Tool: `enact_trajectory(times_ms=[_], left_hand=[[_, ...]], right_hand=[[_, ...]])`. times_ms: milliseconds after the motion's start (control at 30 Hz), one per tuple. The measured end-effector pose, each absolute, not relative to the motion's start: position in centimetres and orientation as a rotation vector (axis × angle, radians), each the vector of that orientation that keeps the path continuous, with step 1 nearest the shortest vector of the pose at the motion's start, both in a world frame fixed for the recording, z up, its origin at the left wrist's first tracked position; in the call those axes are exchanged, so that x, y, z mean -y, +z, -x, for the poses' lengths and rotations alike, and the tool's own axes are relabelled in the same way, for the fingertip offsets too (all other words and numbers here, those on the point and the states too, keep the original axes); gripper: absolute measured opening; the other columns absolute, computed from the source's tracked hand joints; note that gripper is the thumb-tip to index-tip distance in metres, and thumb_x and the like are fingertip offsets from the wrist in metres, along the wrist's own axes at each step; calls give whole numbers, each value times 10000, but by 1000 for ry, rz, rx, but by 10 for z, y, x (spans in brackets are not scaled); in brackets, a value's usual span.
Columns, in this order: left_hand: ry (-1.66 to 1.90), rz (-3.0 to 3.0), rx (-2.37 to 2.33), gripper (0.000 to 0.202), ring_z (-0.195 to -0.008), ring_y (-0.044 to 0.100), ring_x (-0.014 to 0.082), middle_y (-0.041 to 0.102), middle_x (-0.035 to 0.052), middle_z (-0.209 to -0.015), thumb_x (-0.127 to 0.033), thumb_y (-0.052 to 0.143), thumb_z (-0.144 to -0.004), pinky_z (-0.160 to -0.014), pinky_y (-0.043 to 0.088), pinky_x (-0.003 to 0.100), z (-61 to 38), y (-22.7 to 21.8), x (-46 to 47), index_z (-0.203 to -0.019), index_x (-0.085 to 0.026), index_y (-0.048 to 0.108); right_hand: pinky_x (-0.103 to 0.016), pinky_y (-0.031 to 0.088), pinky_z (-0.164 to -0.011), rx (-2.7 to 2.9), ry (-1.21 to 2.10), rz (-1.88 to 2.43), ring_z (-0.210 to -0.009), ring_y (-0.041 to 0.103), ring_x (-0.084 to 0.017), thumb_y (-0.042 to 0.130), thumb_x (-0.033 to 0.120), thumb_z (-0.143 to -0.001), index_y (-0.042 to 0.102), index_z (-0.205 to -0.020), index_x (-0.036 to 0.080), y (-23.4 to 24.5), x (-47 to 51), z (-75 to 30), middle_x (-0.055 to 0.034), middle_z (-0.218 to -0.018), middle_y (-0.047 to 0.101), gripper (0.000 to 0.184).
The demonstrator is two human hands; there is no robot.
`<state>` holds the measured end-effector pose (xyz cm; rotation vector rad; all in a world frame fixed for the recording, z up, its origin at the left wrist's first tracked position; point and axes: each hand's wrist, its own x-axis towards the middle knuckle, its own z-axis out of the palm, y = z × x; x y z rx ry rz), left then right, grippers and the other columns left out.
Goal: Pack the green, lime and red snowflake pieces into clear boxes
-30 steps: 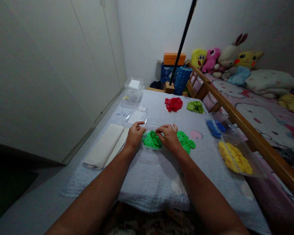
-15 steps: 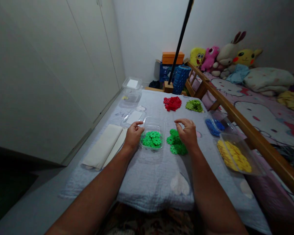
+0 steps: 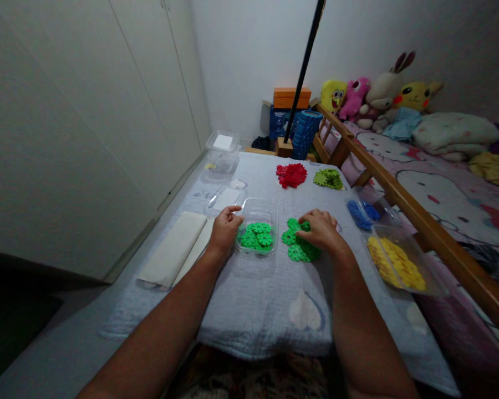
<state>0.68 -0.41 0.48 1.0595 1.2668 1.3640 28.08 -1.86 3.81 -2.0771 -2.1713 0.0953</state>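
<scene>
A clear plastic box (image 3: 258,206) stands at the middle of the table, with several bright green snowflake-shaped plastic discs (image 3: 256,237) in its near half. My left hand (image 3: 225,228) grips the box's left wall between thumb and fingers. To the right of the box lies a loose pile of the same green discs (image 3: 300,249). Over that pile is my right hand (image 3: 319,228), its thumb and forefinger apart and reaching among the discs; no disc shows lifted in it. Part of the pile is hidden beneath this hand.
Red discs (image 3: 291,175) and olive-green discs (image 3: 328,178) lie in piles farther back. On the right, clear boxes hold blue discs (image 3: 362,214) and yellow discs (image 3: 395,263), beside a wooden bed rail (image 3: 403,188). A folded cream cloth (image 3: 174,249) and a clear lid (image 3: 227,198) lie left.
My right hand has come down onto the green pile, and its fingers have spread from a near pinch. The left hand stays at the box. The view has shifted slightly.
</scene>
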Motion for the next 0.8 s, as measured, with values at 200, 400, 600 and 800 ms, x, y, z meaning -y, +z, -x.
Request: enact_trajectory(times_ms=[200, 400, 600, 800], left_hand=[[1366, -1063, -1280, 413, -530, 348, 98, 386, -98, -595, -339, 706, -663, -525, 240, 236, -7, 3, 3, -1037, -167, 674], [1360, -1061, -1268, 416, -534, 339, 98, 381, -100, -593, -339, 702, -663, -529, 238, 240, -7, 5, 4, -1037, -161, 663], [1356, -1063, -1268, 410, -530, 327, 96, 370, -103, -587, -341, 697, -669, -527, 232, 239, -7, 6, 4, -1036, -161, 661], [1358, -1055, -1266, 415, -527, 327, 95, 369, -100, -585, -341, 702, -667, -524, 231, 239, -8, 6, 5, -1037, -156, 669]], right_hand=[[-367, 375, -861, 2127, 156, 2095, -1084, 547, -293, 794, 267, -792, 803, -982, 272, 39, 17, -282, -81, -1109, 690, 190], [-310, 420, -769, 2003, 427, 1826, -845, 605, -201, 670, 221, -830, 726, -783, 204, 46, 13, -286, -33, -853, 688, 74], [-303, 447, -715, 1765, 475, 1466, -739, 585, -181, 640, 289, -837, 670, -749, 211, 51, 16, -269, -10, -756, 636, 121], [-351, 431, -887, 1906, 285, 1278, -888, 593, -209, 616, 236, -917, 703, -819, 218, 49, 25, -223, -39, -841, 676, 132]])
